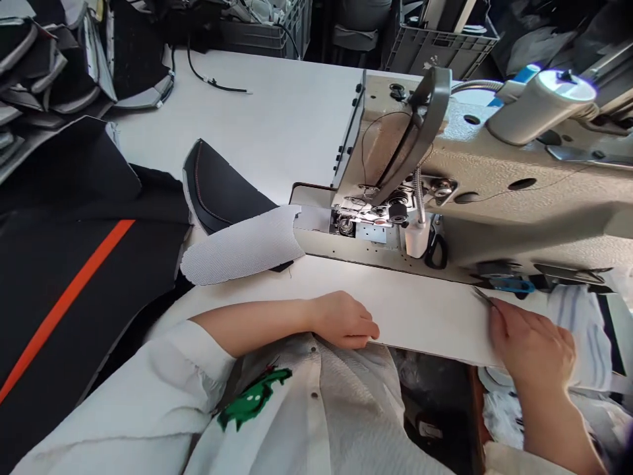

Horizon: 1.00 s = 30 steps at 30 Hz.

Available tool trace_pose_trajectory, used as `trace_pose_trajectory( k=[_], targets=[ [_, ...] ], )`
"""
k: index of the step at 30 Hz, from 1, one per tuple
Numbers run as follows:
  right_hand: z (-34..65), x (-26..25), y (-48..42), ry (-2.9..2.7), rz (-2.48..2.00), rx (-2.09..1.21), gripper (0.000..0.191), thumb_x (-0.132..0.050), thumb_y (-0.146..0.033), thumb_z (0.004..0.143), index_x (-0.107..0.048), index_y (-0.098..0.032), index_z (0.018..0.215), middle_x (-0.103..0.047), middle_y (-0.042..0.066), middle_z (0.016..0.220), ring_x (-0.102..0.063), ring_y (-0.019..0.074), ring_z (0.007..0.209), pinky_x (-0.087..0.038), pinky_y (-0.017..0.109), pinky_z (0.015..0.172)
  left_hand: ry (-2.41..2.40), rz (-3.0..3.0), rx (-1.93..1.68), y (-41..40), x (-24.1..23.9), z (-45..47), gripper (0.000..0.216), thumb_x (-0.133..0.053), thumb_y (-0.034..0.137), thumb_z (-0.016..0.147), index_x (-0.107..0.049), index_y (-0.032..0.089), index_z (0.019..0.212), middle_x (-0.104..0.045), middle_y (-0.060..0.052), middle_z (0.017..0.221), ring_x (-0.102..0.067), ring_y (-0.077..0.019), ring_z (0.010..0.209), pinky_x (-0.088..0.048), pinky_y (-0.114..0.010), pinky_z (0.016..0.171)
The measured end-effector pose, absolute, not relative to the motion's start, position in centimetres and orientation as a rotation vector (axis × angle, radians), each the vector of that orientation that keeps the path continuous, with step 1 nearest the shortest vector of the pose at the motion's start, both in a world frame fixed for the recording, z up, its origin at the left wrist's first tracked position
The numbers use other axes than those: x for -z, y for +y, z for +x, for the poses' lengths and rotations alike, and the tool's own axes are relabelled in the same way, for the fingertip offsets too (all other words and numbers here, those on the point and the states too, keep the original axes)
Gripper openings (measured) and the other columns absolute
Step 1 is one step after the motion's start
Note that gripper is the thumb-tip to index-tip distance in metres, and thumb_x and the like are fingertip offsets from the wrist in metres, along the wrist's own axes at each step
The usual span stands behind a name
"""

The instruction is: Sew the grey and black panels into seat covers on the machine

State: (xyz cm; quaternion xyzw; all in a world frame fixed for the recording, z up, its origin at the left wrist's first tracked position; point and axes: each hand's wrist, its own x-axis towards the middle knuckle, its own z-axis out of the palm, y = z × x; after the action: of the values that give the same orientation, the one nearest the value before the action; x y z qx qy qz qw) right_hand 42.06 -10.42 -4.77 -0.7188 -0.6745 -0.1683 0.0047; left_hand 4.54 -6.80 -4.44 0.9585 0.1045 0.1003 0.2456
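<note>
My left hand [346, 321] rests at the front edge of the white table, its fingers curled together. Whatever may be between those fingers is hidden. Farther right, my right hand [537, 340] is closed around a thin, pointed metal tool [482, 295], slightly blurred, whose tip points left over the table. Left of the sewing machine [494, 171] lies a black cover piece [222, 181] with red stitching. A light grey mesh piece [242, 247] overlaps it, its right end beside the machine's needle area. Neither hand touches these pieces.
Black panels with an orange stripe [74, 297] cover the left side. Behind them is a pile of black and grey pieces [54, 66]. Black-handled scissors [436, 251] stand by the machine's white holder [417, 239]. A striped cloth [581, 330] lies at right. Grey crates [445, 49] stand behind the table.
</note>
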Motion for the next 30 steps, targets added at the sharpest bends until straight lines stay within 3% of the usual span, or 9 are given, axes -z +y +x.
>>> trace_pose_trajectory(
  k=[5,9,11,14,19,24,30],
  targets=[
    [36.2,5.5,-9.5,-2.108,-2.040,0.483,0.031,-0.039,-0.028,0.088,-0.065,-0.015,0.099,-0.066,0.015,0.087,-0.061,0.0257,0.084,-0.042,0.035,0.069,0.249,2.645,-0.328,-6.8,4.6,4.6,0.018,-0.044,0.025,0.090,-0.060,0.021,0.097,-0.069,0.000,0.085,-0.062,-0.0130,0.077,-0.039,-0.029,0.059],
    [26.7,4.9,-7.0,-2.291,-1.800,0.181,0.038,-0.034,-0.024,0.092,-0.055,-0.020,0.123,-0.062,0.008,0.090,-0.059,0.0193,0.079,-0.041,0.027,0.060,0.243,2.658,-0.378,-6.9,4.7,4.7,0.015,-0.046,0.025,0.088,-0.060,0.021,0.094,-0.068,0.000,0.082,-0.062,-0.0138,0.074,-0.038,-0.029,0.057],
    [22.3,4.3,-5.0,-2.339,-1.853,0.122,0.043,-0.035,-0.034,0.094,-0.048,-0.020,0.133,-0.059,0.008,0.088,-0.058,0.0204,0.077,-0.040,0.028,0.058,0.240,2.667,-0.398,-6.9,4.9,4.7,0.016,-0.046,0.025,0.088,-0.060,0.021,0.094,-0.067,0.000,0.080,-0.061,-0.0144,0.073,-0.039,-0.029,0.057],
    [18.1,3.6,-1.7,-2.383,-1.903,0.122,0.045,-0.033,-0.033,0.096,-0.045,-0.021,0.137,-0.057,0.010,0.093,-0.056,0.0218,0.079,-0.041,0.028,0.060,0.235,2.683,-0.408,-7.0,5.1,4.7,0.016,-0.046,0.026,0.088,-0.060,0.020,0.094,-0.066,-0.001,0.079,-0.061,-0.0148,0.072,-0.040,-0.028,0.058],
    [16.7,3.2,1.6,-2.375,-1.952,0.209,0.041,-0.028,-0.030,0.097,-0.062,-0.014,0.114,-0.060,0.017,0.099,-0.055,0.0267,0.089,-0.043,0.033,0.070,0.214,2.692,-0.389,-7.0,5.0,4.8,0.015,-0.047,0.028,0.089,-0.060,0.020,0.092,-0.065,-0.002,0.077,-0.061,-0.0152,0.071,-0.040,-0.028,0.056],
    [17.1,3.2,1.8,-2.268,-2.134,0.144,0.040,-0.030,-0.034,0.095,-0.062,-0.018,0.114,-0.062,0.015,0.103,-0.058,0.0246,0.081,-0.041,0.030,0.061,0.228,2.643,-0.368,-6.8,4.6,5.0,0.016,-0.047,0.027,0.089,-0.060,0.021,0.095,-0.067,-0.001,0.080,-0.062,-0.0149,0.074,-0.039,-0.028,0.053],
    [16.9,4.1,3.0,-2.351,-2.117,0.188,0.045,-0.028,-0.033,0.094,-0.069,-0.012,0.094,-0.064,0.015,0.071,-0.060,0.0263,0.067,-0.042,0.033,0.056,0.283,2.587,-0.323,-6.7,4.5,5.2,0.014,-0.050,0.028,0.088,-0.061,0.022,0.094,-0.068,0.000,0.081,-0.062,-0.0152,0.075,-0.040,-0.028,0.053]
  ],
)
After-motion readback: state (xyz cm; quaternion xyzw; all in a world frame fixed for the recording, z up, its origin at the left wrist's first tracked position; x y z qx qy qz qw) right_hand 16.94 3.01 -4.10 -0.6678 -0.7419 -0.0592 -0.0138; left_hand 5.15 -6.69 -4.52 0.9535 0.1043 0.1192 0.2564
